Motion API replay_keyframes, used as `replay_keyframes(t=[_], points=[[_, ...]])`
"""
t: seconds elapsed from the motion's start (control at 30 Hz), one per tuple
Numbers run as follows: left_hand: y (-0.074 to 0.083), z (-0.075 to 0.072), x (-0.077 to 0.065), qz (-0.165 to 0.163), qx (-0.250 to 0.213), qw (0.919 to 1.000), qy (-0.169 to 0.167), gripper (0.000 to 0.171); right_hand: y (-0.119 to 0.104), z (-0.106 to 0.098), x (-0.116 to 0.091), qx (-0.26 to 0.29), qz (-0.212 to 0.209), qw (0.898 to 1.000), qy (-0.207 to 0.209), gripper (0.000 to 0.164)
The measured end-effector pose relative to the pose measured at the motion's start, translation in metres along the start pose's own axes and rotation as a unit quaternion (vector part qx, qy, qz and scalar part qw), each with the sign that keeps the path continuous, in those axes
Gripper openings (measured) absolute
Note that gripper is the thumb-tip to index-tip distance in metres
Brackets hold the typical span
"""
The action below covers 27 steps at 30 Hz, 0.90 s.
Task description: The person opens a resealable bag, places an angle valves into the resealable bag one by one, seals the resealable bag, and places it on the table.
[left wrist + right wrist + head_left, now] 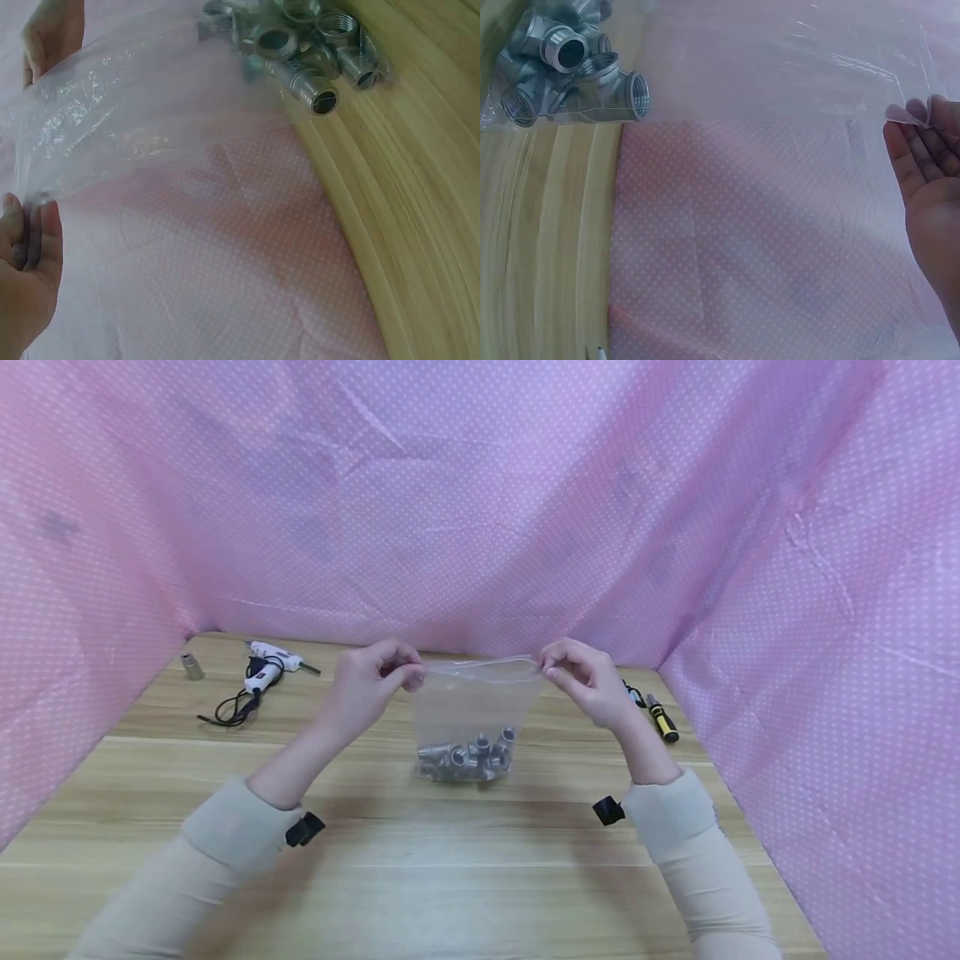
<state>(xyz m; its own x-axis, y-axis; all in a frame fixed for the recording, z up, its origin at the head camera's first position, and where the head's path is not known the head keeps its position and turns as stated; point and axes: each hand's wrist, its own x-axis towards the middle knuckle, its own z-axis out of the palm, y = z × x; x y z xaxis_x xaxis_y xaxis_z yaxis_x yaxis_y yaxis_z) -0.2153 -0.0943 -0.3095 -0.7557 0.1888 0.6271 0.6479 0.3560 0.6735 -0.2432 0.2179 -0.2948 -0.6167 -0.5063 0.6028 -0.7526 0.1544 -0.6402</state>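
A clear zip bag (474, 706) hangs upright over the wooden table (450, 877), with several grey metal pipe fittings (468, 758) heaped at its bottom. My left hand (375, 681) pinches the bag's top left corner and my right hand (581, 681) pinches the top right corner, stretching the sealing strip between them. In the left wrist view the bag (127, 120) runs from my left hand's fingers (30, 240) to the fittings (300, 52). In the right wrist view the bag (795, 67) stretches from my right hand (930, 172) to the fittings (562, 71).
A white glue gun (266, 668) with a black cord lies at the back left, with a small metal socket (192, 666) beside it. A yellow-and-black screwdriver (663, 720) lies at the back right. Pink dotted cloth (480, 510) walls the table on three sides.
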Motion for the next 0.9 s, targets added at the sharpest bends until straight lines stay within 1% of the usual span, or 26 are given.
replay_keyframes(t=[0.07, 0.13, 0.23, 0.33, 0.43, 0.57, 0.67, 0.77, 0.83, 0.9], points=[[0.000, 0.001, 0.000, -0.019, -0.017, 0.9995, -0.016, 0.006, 0.002, -0.001, -0.001, 0.010, -0.006, 1.000, 0.007, 0.006], [-0.001, 0.001, 0.000, -0.046, -0.034, 0.9977, -0.035, 0.011, 0.003, -0.001, -0.002, 0.017, -0.015, 1.000, 0.009, 0.008], [-0.003, -0.001, -0.001, -0.092, -0.036, 0.9937, -0.053, 0.015, 0.003, -0.001, -0.004, 0.023, -0.022, 0.999, 0.010, 0.005], [-0.005, -0.001, -0.002, -0.124, -0.025, 0.9904, -0.055, 0.017, 0.004, -0.001, -0.006, 0.023, -0.023, 0.999, 0.012, 0.002], [-0.005, -0.001, -0.002, -0.136, -0.013, 0.9896, -0.046, 0.017, 0.004, -0.002, -0.007, 0.020, -0.026, 0.999, 0.016, 0.002], [-0.003, 0.000, -0.003, -0.120, -0.013, 0.9920, -0.036, 0.014, 0.000, -0.002, -0.008, 0.017, -0.021, 0.999, 0.025, 0.011], [-0.002, 0.003, -0.005, -0.090, -0.005, 0.9957, -0.024, 0.011, -0.010, 0.000, -0.007, 0.003, -0.019, 0.999, 0.040, 0.015], [0.000, 0.007, -0.006, -0.047, 0.011, 0.9989, -0.002, 0.008, -0.020, 0.004, -0.004, -0.047, -0.038, 0.996, 0.069, 0.015], [0.000, 0.010, -0.006, -0.017, 0.019, 0.9996, 0.013, 0.007, -0.024, 0.008, -0.001, -0.090, -0.056, 0.990, 0.092, 0.014], [0.000, 0.012, -0.007, 0.007, 0.026, 0.9993, 0.026, 0.007, -0.029, 0.016, 0.004, -0.127, -0.083, 0.983, 0.100, 0.017]])
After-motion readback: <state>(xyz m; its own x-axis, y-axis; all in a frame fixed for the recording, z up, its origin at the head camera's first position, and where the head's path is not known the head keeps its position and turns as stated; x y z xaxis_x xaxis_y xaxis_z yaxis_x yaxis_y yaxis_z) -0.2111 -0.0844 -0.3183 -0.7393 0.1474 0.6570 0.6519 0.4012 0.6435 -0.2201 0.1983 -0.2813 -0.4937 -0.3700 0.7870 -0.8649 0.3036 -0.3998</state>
